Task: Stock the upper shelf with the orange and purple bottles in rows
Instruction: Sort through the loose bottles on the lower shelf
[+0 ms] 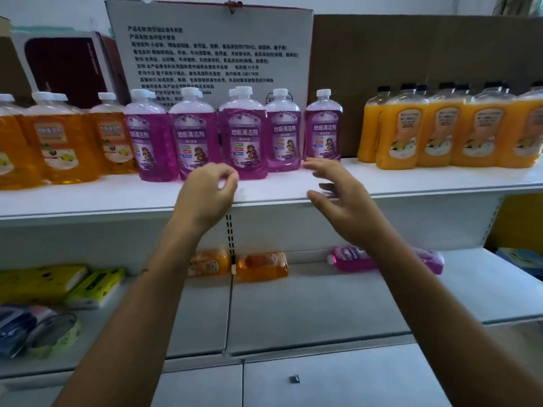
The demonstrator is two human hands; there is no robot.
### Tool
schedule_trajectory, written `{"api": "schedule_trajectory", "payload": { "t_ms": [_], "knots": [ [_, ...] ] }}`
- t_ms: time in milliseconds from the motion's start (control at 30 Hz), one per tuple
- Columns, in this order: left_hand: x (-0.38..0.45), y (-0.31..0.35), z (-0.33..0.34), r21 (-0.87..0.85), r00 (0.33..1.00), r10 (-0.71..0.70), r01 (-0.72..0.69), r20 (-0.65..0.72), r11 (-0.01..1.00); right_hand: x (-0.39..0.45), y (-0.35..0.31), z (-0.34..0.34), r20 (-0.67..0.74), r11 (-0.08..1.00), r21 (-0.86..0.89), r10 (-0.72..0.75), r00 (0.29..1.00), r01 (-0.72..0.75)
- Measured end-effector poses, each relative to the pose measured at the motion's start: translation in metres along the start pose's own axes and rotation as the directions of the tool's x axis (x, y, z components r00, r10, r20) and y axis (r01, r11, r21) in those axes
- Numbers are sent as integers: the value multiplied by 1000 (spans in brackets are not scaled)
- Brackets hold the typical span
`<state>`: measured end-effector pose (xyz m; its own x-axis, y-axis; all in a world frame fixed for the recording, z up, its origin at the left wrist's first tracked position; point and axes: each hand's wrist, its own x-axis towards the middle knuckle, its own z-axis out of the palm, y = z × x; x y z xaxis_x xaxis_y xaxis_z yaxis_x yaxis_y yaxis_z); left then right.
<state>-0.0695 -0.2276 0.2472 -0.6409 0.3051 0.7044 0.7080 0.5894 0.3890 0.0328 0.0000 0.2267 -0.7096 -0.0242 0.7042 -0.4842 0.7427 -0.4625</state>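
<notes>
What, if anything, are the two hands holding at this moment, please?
Nothing is held. The left hand, fingers loosely curled, and the right hand, fingers spread, both hang empty before the purple bottles on the upper shelf.

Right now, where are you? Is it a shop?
Probably a small shop or its stockroom. White retail shelving carries rows of the same purple bottles and orange bottles facing outward, cardboard cartons stand behind them, and packs of tissues lie on the shelf below.
</notes>
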Motion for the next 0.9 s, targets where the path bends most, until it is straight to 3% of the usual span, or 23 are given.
{"api": "schedule_trajectory", "payload": {
  "t_ms": [67, 167, 267, 367, 467, 600, 667, 800, 900],
  "knots": [
    [-19, 3, -2, -207, 975, 88, -131, -205, 970, -35, 4, 1, -84, 994, 104, -9, 996, 17],
    [-66, 6, 11, -455, 930, 19, -196, -366, 869, -85, 12, 10, -132, 966, 257, 76, 988, -40],
    [-118, -3, 36, -581, 961, -111, -61, -255, 812, -124, 22, 32, -89, 936, 322, 181, 979, -144],
    [-163, -26, 57, -553, 971, -222, 139, -86, 821, -148, 33, 61, 45, 897, 336, 290, 956, -288],
    [-201, -53, 62, -514, 938, -345, 312, 32, 799, -160, 40, 92, 177, 866, 321, 343, 923, -384],
    [-228, -90, 63, -439, 892, -439, 438, 106, 784, -155, 53, 132, 280, 848, 303, 357, 891, -435],
    [-231, -107, 68, -422, 868, -477, 486, 135, 766, -146, 67, 154, 262, 853, 287, 367, 893, -435],
    [-213, -133, 96, -409, 805, -531, 593, 266, 693, -119, 113, 200, 69, 834, 245, 494, 867, -494],
    [-191, -149, 128, -353, 776, -502, 624, 381, 697, -96, 157, 223, 71, 798, 175, 573, 816, -576]
  ]
}}
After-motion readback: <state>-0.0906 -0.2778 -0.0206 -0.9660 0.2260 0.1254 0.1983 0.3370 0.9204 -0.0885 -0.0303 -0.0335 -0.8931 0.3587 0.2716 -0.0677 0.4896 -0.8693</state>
